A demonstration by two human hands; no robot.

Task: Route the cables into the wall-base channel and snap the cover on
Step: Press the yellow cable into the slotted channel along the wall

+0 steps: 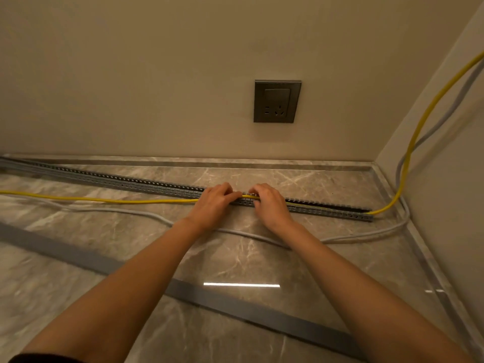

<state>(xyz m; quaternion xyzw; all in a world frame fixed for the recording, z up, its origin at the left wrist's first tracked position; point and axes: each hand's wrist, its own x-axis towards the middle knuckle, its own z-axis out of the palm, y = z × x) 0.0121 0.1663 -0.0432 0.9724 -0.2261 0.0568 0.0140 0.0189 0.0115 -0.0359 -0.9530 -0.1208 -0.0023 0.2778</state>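
While fingertips hide the contact, left hand (213,203) and right hand (269,205) pinch yellow cable (104,199) at channel (327,209)

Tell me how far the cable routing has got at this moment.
Done: the yellow cable lies inside the slotted channel from its right end up to the hands. In hand: the left hand and right hand press it in at mid-channel. Left: the yellow stretch to the left is still on the floor, the grey cable lies wholly outside, and the cover strip lies unattached on the floor.
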